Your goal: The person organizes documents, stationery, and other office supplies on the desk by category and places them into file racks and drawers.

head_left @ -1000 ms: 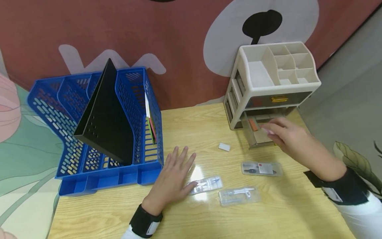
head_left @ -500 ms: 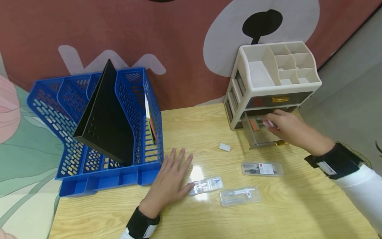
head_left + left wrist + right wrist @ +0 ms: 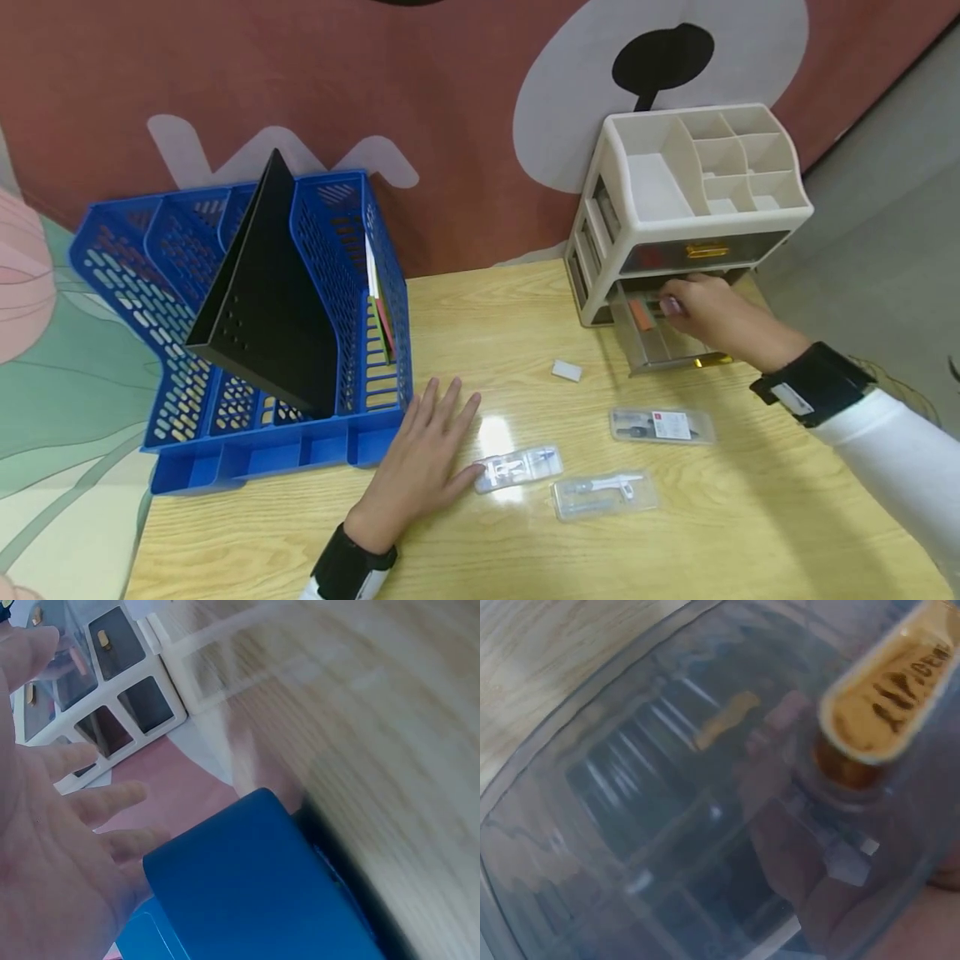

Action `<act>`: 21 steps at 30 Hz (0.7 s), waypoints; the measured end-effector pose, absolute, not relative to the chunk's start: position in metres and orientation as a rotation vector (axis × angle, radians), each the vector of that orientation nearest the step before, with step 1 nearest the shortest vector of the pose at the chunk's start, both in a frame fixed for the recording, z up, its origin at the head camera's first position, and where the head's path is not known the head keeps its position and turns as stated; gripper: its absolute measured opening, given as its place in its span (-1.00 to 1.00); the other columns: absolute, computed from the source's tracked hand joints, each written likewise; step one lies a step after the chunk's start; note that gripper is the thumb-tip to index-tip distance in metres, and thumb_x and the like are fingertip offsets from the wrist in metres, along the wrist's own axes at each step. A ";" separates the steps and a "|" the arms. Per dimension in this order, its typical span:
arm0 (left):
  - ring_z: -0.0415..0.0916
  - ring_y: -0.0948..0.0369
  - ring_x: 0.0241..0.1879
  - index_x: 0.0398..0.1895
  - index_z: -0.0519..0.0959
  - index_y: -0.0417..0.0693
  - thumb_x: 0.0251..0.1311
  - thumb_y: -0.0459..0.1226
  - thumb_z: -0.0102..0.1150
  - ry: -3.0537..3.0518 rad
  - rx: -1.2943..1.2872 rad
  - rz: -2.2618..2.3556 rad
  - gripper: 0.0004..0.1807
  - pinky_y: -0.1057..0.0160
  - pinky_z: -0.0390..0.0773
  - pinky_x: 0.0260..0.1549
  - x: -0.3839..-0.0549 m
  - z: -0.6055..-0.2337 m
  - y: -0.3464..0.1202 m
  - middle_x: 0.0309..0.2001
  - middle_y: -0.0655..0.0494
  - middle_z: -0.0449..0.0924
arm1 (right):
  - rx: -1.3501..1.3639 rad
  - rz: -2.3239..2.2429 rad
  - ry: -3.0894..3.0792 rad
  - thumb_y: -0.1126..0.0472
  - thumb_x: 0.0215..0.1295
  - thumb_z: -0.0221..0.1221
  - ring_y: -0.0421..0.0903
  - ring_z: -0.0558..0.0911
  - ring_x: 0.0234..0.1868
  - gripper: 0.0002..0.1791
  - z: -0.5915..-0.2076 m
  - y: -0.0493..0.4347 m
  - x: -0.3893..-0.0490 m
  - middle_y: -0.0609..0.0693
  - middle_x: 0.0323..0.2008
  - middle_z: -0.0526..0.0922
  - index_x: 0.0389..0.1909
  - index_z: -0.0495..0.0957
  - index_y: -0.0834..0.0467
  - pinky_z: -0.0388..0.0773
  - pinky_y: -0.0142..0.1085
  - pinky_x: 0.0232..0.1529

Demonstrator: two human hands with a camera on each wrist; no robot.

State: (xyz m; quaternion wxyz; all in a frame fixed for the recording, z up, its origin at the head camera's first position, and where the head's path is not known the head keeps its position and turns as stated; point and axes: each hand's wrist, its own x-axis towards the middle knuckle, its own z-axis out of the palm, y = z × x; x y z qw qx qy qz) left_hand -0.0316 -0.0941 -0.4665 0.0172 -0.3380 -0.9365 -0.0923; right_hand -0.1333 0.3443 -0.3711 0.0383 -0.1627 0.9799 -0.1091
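Note:
In the head view my right hand [image 3: 708, 310] reaches into the pulled-out clear drawer [image 3: 660, 364] of a white desktop organizer [image 3: 637, 215]. Its thumb and fingers pinch a small pale pink block [image 3: 672, 306], partly hidden. Left of that hand, an orange block [image 3: 641, 314] lies inside the drawer. My left hand [image 3: 420, 458] rests on the table with fingers spread, its thumb at the end of a clear case [image 3: 519, 468]. In the right wrist view the drawer's gold handle [image 3: 889, 705] is close, with the hand blurred behind clear plastic.
Two more clear cases, one with a white compass-like tool [image 3: 603, 493] and one with a white label [image 3: 662, 425], lie on the wooden table [image 3: 480, 325]. A small white block [image 3: 566, 370] is nearby. A blue file rack [image 3: 322, 437] holding a black folder [image 3: 277, 317] stands left.
My right hand has moved back, farther into the drawer, carrying the small block. The left hand has slid slightly left and toward me.

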 end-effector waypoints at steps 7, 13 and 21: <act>-0.01 -0.29 0.59 0.65 0.13 0.03 0.33 0.26 0.14 -2.900 -1.049 -0.279 -0.04 -0.27 0.24 0.47 -0.030 -0.469 -0.095 0.64 -0.19 0.04 | -0.494 -0.324 3.027 0.39 0.25 0.36 0.07 0.54 -0.31 -0.82 -0.375 0.346 -0.133 0.21 -0.32 0.58 -0.21 0.58 0.35 0.55 -0.03 -0.34; 0.03 -0.30 0.58 0.65 0.13 0.03 0.33 0.27 0.14 -2.895 -1.052 -0.272 -0.04 -0.27 0.25 0.47 -0.029 -0.470 -0.095 0.63 -0.19 0.06 | -0.433 -0.345 3.048 0.29 0.31 0.34 0.21 0.62 -0.20 -0.73 -0.371 0.350 -0.124 0.34 -0.18 0.63 -0.06 0.59 0.36 0.60 0.13 -0.18; -0.01 -0.28 0.60 0.66 0.10 0.04 0.35 0.26 0.14 -2.916 -1.041 -0.285 -0.04 -0.28 0.21 0.48 -0.029 -0.468 -0.094 0.64 -0.17 0.02 | -0.377 -0.354 3.055 0.26 0.35 0.31 0.22 0.70 -0.30 -0.57 -0.359 0.350 -0.106 0.48 -0.13 0.58 0.09 0.52 0.46 0.67 0.13 -0.29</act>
